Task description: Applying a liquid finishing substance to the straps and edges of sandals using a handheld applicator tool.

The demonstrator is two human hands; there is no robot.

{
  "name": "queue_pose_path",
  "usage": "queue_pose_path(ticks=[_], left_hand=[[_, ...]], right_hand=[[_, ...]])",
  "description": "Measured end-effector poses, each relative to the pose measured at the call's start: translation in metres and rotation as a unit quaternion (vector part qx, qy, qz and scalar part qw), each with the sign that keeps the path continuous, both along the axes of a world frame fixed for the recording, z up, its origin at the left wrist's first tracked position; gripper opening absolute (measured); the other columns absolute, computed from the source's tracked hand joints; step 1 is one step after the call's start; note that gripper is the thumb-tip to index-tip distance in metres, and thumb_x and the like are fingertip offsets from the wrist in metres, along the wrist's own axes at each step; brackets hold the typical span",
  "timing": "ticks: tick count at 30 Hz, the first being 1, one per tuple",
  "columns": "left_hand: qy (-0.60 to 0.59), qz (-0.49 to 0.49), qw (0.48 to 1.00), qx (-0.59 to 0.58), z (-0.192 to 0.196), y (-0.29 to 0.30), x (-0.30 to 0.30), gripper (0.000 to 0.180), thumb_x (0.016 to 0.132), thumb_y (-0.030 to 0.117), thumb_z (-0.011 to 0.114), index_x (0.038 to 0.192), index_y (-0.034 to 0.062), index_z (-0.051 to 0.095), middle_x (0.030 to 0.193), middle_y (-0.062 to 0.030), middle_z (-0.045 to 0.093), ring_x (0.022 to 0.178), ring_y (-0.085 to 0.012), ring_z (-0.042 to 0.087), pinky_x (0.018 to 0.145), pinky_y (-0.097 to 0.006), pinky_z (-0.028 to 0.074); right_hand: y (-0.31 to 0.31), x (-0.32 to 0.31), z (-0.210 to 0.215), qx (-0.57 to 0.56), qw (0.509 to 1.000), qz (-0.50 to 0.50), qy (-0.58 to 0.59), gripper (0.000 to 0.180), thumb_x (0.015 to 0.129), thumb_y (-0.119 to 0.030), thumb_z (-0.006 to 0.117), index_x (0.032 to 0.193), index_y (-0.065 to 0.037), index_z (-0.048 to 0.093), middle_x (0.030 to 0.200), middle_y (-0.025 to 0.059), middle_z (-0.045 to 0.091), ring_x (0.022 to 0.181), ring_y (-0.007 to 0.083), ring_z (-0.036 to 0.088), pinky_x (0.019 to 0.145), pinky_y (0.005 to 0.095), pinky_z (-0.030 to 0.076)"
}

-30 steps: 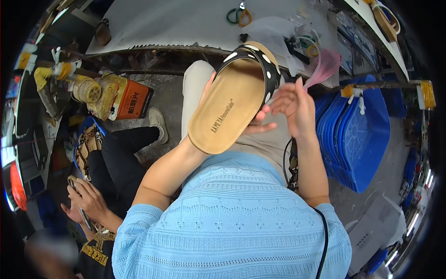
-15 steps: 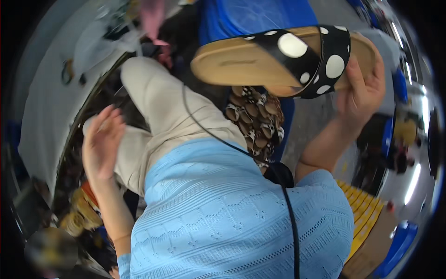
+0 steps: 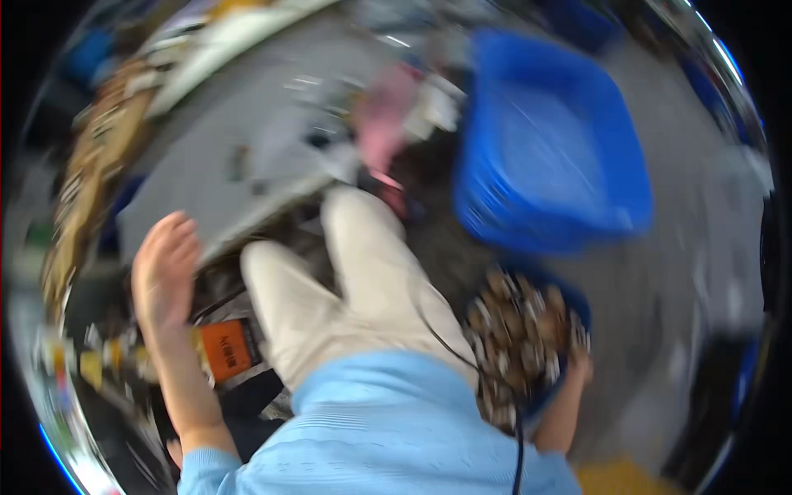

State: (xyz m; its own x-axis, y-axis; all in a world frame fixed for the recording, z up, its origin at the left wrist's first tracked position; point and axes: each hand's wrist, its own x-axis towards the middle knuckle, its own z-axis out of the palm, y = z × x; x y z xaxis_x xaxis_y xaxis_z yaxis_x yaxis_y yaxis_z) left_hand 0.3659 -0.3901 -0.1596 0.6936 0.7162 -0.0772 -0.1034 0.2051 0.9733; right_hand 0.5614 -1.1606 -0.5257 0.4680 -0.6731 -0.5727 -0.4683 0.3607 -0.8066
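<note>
The person wears a light blue ribbed knit sweater (image 3: pixel 388 437) with long sleeves and cream-coloured trousers (image 3: pixel 346 289). A thin black cable (image 3: pixel 518 450) runs down across the sweater's front.

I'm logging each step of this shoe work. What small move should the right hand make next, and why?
Probably draw the right hand up out of the bin of patterned pieces beside the right knee. It is low at the bin's edge, its grip hidden by blur, and the left hand hangs open, holding nothing.

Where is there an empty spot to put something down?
The grey floor right of the blue crate looks bare, though blurred. The grey tabletop above the left hand has a free patch. Its far edge near the pink thing is crowded.
</note>
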Motion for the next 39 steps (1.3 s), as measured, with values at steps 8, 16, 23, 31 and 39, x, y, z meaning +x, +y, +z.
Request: queue_pose_path(ticks=[8,16,23,31,39], left_hand=[[-0.099,0.163,0.931,0.31,0.164,0.097,0.005,0.026,0.093,0.016,0.063,0.114,0.0002,0.062,0.1,-0.0067,0.066,0.091,-0.0125,0.063,0.083,-0.028,0.051],[0.486,0.182,0.645,0.561,0.18,0.334,0.045,0.074,0.066,0.062,0.073,0.106,-0.0004,0.069,0.106,-0.0244,0.068,0.098,-0.0338,0.067,0.088,-0.04,0.052],[0.603,0.085,0.584,0.537,0.152,0.361,0.074,0.083,0.068,0.063,0.073,0.115,-0.0044,0.066,0.116,-0.0259,0.063,0.113,-0.0335,0.059,0.096,-0.042,0.047],[0.372,0.249,0.71,0.544,0.191,0.293,0.043,0.079,0.058,0.048,0.08,0.099,-0.0172,0.061,0.107,-0.0311,0.063,0.107,-0.0398,0.059,0.098,-0.038,0.043],[0.041,0.308,0.701,0.642,0.158,0.111,0.012,0.076,0.064,0.031,0.083,0.115,-0.0046,0.039,0.109,-0.0192,0.044,0.1,-0.0313,0.042,0.088,-0.04,0.037]], right_hand=[[0.173,0.085,0.114,-0.371,0.885,0.134,-0.249,0.02,0.085,-0.01,0.062,0.097,0.004,0.069,0.082,0.0164,0.069,0.075,0.0266,0.065,0.069,0.0384,0.053],[0.486,0.086,0.419,-0.116,0.642,0.532,-0.539,0.015,0.092,0.006,0.054,0.106,0.004,0.058,0.087,0.0101,0.063,0.078,0.0153,0.063,0.072,0.0272,0.053],[0.68,0.033,0.489,-0.133,0.269,0.7,-0.648,0.013,0.077,0.012,0.065,0.088,0.007,0.064,0.079,0.0142,0.067,0.069,0.0191,0.065,0.063,0.0272,0.05],[0.767,-0.015,0.502,0.197,0.332,0.821,-0.42,0.017,0.091,-0.002,0.062,0.104,0.009,0.063,0.087,0.0137,0.068,0.075,0.0176,0.068,0.065,0.027,0.054],[0.741,-0.023,0.496,0.346,0.357,0.757,-0.425,0.057,0.097,-0.016,0.06,0.141,0.009,0.033,0.13,0.0251,0.052,0.113,0.0246,0.059,0.092,0.0356,0.051]])
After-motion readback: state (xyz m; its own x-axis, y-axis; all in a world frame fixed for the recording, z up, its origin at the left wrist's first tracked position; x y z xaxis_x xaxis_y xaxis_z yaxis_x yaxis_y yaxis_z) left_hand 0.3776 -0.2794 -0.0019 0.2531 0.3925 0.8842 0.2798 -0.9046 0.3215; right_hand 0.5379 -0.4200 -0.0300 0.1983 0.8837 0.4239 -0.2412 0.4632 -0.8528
